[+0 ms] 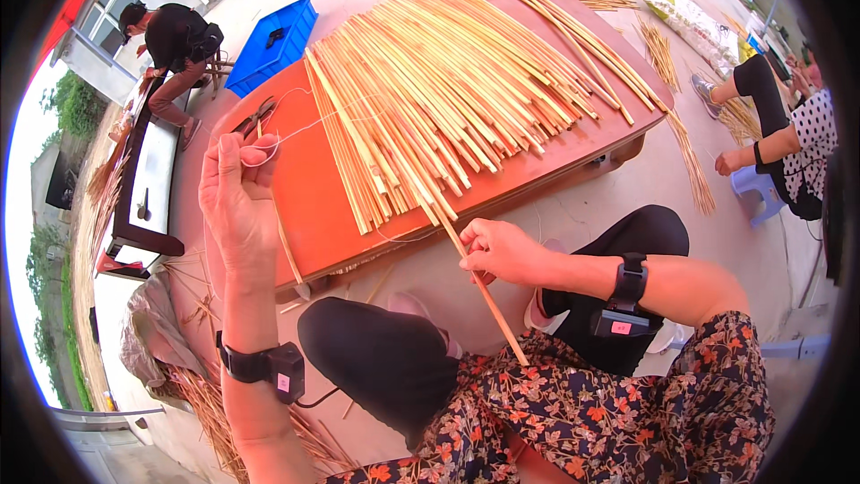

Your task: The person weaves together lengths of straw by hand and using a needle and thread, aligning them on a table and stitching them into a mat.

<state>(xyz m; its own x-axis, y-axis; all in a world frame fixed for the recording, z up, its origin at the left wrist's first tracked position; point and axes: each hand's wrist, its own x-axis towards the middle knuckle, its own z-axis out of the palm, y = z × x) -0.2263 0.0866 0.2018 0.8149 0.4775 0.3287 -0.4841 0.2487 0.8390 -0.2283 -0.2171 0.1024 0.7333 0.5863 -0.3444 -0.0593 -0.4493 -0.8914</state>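
Straw-yellow stalks (pixel 439 99) are spread in a wide, dense fan across the red counter (pixel 305 206), their near ends left uneven towards the front edge. By the right hand (pixel 502 249) a single long stalk (pixel 506 327) is gripped between thumb and curled fingers; its upper end is laid at the near ends of the fan, while its lower end is pointed down towards the floral clothing (pixel 618 412). Whether that upper end is bound in with the others cannot be told. The left hand (pixel 237 193) is raised beside the fan's left side, its fingers bent in on a pale thread (pixel 305 129), which is looped at the fingertips and led across to the stalks. Behind this hand a slim stick (pixel 288 246) is seen slanting down past the counter's edge, though whether it is held cannot be made out. Dark-handled scissors or pliers (pixel 257 115) are left lying on the counter, just beyond the left hand, and a blue tray (pixel 253 67) is set past the counter's far left side. Judged from this, a stalk is being placed or adjusted at the fan while the thread is managed above — a two-handed step. For the next move, the stalk would need to be kept aligned with its neighbours and the thread kept taut, without being snagged on the uneven ends
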